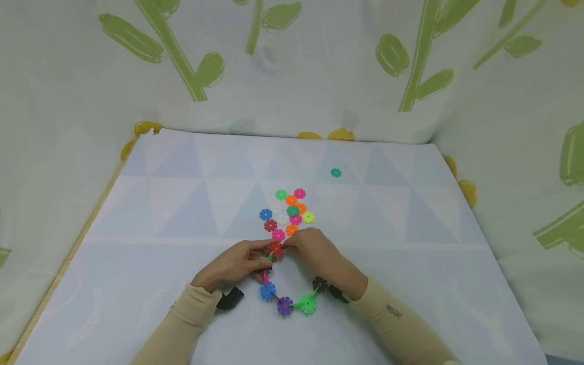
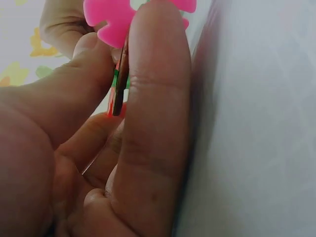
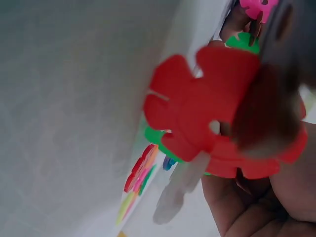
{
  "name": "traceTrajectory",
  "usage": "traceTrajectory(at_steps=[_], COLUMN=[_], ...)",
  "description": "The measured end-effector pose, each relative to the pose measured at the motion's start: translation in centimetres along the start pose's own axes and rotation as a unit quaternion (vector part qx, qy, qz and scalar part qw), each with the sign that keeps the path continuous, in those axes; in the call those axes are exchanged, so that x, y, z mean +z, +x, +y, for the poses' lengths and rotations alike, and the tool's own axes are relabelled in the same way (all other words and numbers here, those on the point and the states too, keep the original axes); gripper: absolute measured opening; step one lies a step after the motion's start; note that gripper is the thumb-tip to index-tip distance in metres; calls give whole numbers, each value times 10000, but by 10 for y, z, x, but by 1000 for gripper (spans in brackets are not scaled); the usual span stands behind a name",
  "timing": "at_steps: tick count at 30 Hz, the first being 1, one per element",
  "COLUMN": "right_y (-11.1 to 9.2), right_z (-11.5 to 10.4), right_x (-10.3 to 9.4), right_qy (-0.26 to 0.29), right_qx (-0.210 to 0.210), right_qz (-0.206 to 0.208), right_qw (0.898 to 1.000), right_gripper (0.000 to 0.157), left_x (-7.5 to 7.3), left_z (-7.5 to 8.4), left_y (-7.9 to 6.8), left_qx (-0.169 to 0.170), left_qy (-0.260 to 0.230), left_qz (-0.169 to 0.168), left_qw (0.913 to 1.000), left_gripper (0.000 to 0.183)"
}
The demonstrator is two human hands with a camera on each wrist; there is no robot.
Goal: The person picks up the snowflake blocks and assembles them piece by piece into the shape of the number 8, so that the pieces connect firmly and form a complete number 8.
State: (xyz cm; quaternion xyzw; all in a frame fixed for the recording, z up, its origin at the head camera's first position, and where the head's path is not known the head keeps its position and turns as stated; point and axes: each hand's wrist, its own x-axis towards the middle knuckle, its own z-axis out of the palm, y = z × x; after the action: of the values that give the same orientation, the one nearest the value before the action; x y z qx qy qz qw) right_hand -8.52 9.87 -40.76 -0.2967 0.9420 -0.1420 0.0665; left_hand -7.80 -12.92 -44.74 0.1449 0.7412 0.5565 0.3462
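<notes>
A chain of slotted plastic flower discs [image 1: 285,305] curves over the table between my hands, in blue, purple, green, brown and other colours. My left hand [image 1: 234,264] grips its upper left end. In the left wrist view, thumb and finger pinch a dark brown disc [image 2: 118,94] seen edge-on, with a pink disc [image 2: 111,19] beyond. My right hand [image 1: 319,252] holds the red disc [image 1: 276,249] at the chain's end by its right edge; left fingers touch it too. In the right wrist view a whitish translucent piece [image 3: 180,190] overlaps the red disc's rim; whether they are joined is unclear.
Loose discs lie in a cluster beyond my hands, among them blue [image 1: 265,214], yellow [image 1: 308,217], orange [image 1: 291,199] and white ones [image 1: 280,217]. One green disc [image 1: 335,173] lies apart farther back. A leaf-patterned curtain [image 1: 301,91] borders the table [image 1: 137,284].
</notes>
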Motion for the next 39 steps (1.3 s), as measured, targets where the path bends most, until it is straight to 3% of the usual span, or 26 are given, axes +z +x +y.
traceTrajectory(at_steps=[16,20,25,29,33,39], right_y=[-3,-3,0,-1,-4,-8], right_z=[2,3,2,5,13,22], right_x=[-4,-2,-3,-9,-15,-18], right_qy=[225,41,161,456,572,703], right_qx=[-28,-222,-428,-113,366,740], right_qz=[201,15,-185,-404,-803,-1218], right_qw=[9995,9997,9988,9981,9945,9873], right_gripper=[17,17,18,28,42,42], left_x=[5,6,5,3,2,0], left_z=[0,3,7,8,10,11], left_y=[3,2,-3,-6,-7,-8], left_qx=[42,124,117,90,42,89], left_qy=[-329,-42,1067,1613,1712,1689], left_qz=[-27,-20,162,207,277,321], left_qw=[9994,9999,9941,9866,9848,9851], left_gripper=[66,66,67,70,67,64])
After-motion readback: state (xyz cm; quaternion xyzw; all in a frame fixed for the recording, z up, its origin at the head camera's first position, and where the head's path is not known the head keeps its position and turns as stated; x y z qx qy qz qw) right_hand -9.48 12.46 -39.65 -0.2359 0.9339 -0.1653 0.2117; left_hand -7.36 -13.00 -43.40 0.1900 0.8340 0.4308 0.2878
